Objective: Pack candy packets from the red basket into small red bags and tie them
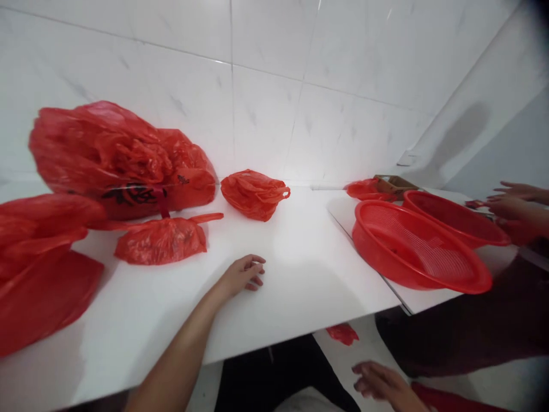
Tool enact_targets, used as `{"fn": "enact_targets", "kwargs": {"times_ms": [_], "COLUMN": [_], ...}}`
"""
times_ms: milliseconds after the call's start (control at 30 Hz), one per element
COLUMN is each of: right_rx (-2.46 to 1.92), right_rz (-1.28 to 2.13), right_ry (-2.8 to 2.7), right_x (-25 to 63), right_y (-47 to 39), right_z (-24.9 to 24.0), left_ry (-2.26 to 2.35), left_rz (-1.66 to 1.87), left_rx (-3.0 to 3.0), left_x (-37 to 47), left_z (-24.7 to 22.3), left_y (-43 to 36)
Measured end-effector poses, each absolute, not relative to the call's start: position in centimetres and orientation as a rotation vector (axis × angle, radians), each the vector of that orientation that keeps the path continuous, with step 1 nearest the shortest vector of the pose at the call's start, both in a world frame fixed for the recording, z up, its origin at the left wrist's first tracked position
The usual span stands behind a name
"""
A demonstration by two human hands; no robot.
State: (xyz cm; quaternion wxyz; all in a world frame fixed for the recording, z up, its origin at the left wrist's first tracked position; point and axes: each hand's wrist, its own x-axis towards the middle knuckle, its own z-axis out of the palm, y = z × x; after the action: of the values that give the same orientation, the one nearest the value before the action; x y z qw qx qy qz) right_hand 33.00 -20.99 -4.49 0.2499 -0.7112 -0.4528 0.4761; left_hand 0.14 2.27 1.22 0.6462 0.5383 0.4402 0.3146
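My left hand [244, 273] hovers over or rests on the white table [300, 297]; I cannot tell whether it touches. Its fingers are loosely bent, apart and empty. Nearest to it are a small knotted red plastic bag [165, 240] on the left and a crumpled red plastic bag [256, 194] farther back. My right hand [380, 382] hangs below the table's front edge, fingers slightly spread, holding nothing I can see. A big red bag [128, 154] with black print leans on the wall. Another red bag [38, 274] lies at the far left.
Two red plastic baskets [364, 229] stand on the right, by a brown box [394, 183] and a red bag [371, 189]. Another person's hands [518, 200] reach in at the right edge. A red plastic scrap [343, 333] lies on the floor. A tiled wall [266, 103] closes the back.
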Motion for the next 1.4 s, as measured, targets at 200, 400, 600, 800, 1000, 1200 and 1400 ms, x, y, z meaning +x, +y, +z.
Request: {"fn": "enact_targets", "kwargs": {"times_ms": [200,400,600,800,1000,1200,1400], "right_rx": [-1.494,-1.292,-1.425,-1.511,-1.221,-0.684,-0.866], "right_rz": [1.225,0.896,0.383,0.234,0.126,0.378,0.378], "right_ry": [-1.583,-1.649,-1.913,-2.025,-2.082,-2.305,-2.423], "right_x": [31.9,26.0,22.3,20.7,18.6,19.0,20.3], "right_y": [-11.7,-2.1,8.5,15.1,9.9,0.2,-3.4], "right_z": [2.7,3.6,6.2,8.0,6.2,2.3,1.3], "left_ry": [1.061,1.12,1.107,1.11,1.103,1.044,1.067], "left_rz": [0.927,1.183,1.25,1.305,1.353,1.368,1.263], "left_rx": [1.291,1.383,1.377,1.314,1.22,1.147,1.257], "left_x": [0.8,1.3,1.0,1.1,0.7,0.2,0.9], "left_z": [0.5,-0.8,-1.7,-1.7,-1.4,-1.0,-1.5], "left_y": [1.7,1.8,2.4,2.5,2.6,2.9,2.8]}}
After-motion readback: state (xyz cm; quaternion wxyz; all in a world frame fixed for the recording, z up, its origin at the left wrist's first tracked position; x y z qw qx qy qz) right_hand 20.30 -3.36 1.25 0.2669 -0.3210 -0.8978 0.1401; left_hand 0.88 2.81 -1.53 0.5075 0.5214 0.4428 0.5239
